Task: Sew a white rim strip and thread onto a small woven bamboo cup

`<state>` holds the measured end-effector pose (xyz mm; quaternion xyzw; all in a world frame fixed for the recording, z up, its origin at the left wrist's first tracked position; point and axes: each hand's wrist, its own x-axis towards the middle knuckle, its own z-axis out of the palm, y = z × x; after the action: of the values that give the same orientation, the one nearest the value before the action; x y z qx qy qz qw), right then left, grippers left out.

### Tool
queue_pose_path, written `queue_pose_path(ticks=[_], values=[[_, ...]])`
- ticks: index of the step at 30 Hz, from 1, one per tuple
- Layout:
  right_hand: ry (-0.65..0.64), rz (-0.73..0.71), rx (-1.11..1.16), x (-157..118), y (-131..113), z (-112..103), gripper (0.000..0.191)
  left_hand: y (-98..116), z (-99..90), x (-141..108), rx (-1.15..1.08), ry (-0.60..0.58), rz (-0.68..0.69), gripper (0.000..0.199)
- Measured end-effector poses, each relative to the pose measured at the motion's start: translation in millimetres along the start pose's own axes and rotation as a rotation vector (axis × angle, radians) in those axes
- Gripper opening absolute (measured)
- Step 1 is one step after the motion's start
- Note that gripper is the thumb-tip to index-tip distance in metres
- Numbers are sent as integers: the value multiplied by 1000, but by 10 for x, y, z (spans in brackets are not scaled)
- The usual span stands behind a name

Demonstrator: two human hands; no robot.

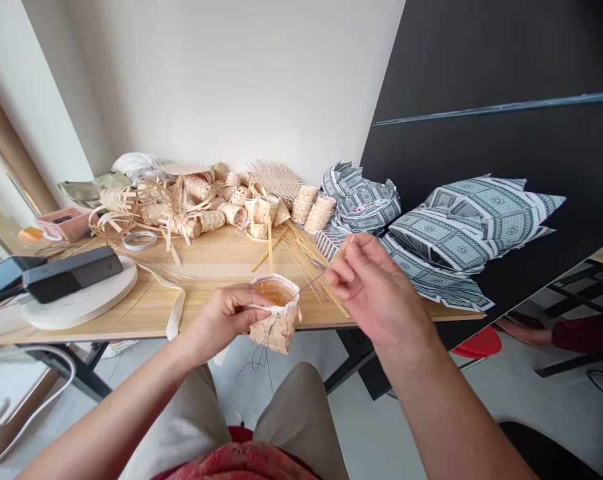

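wooden table (206, 263) | white wall (231, 87) | left hand (226, 320) grips woven cup (281, 333) | right hand (376, 287) pinches needle (311, 280)

Looks like a craft workshop room. Past the left hand (226, 319) and right hand (376, 287), a long wooden table (216, 260) holds heaps of cut strips (151, 200), small woven tubes (211, 221) and folded patterned paper (446, 233). White wall (231, 87) ahead beyond the table, black panel (481, 87) right of the hands, pale floor (371, 427) below them.
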<state>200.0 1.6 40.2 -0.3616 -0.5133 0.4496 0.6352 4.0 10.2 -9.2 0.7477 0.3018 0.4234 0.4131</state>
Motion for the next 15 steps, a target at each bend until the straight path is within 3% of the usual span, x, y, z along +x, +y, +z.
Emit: queue_pose_path(ticks=[3,5,15], values=[[142,-99,49,180,-40,-183,17,48,-59,22,-258,-33,-232,23],[258,-104,60,300,-70,-342,16,60,-88,33,-354,-40,-316,27],[729,-32,-17,562,-139,-1113,40,25,-177,76,-384,-35,-365,24]])
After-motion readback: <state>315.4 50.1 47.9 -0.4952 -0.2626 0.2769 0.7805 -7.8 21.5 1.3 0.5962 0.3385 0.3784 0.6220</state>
